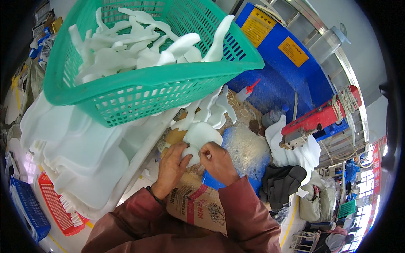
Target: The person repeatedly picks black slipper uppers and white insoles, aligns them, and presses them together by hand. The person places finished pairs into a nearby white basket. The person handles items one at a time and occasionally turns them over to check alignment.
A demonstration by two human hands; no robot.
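You've got both hands together on one white foam piece (198, 141), left hand (172, 162) pinching its lower edge, right hand (216, 162) gripping beside it, likely to pull it apart over the cardboard box (196, 206) on your lap. One green basket (139, 90) sits above, heaped with more pieces than I can count.

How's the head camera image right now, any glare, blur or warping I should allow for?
Head view: strong fisheye bending at the rim, black corners; green basket looms large; white foam pieces look washed out; both hands and the white piece they hold are sharp, evenly lit.
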